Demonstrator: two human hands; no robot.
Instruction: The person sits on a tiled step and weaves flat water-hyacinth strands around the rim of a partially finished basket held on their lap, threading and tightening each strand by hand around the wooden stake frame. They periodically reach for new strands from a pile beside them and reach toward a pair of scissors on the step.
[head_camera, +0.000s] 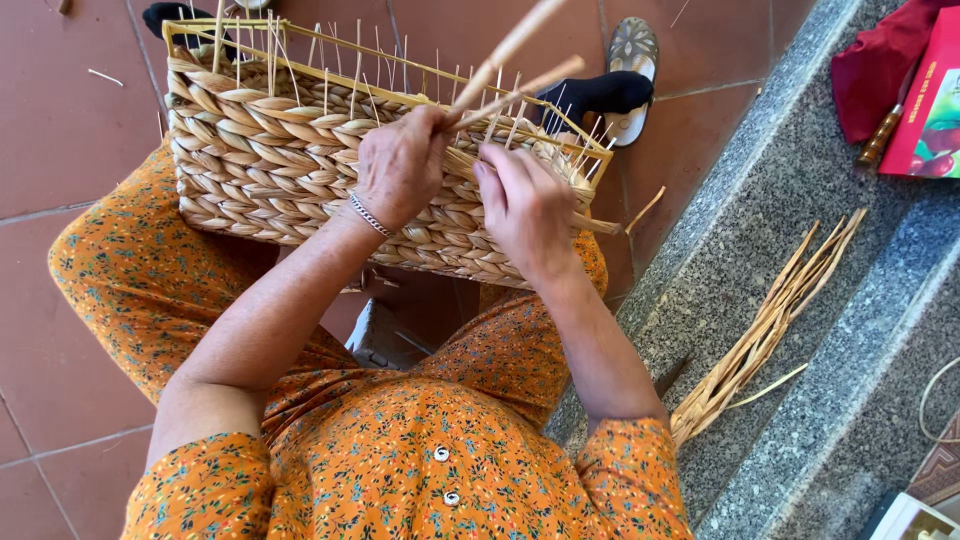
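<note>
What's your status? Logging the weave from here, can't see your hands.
Left hand gripping pale strands above basket rim. Right hand pressed on woven basket, resting on lap. Thin upright stakes crowd the rim; spare fibre bundle on stone step.

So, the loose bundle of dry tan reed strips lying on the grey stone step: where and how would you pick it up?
Grip the bundle of dry tan reed strips near its lower, tightly gathered end, probably with the right hand, which is nearer. Come from above, fingers across the strands. The upper end fans out loosely, so holding there would likely let strips slip; the grey stone step leaves no gap underneath.
</note>
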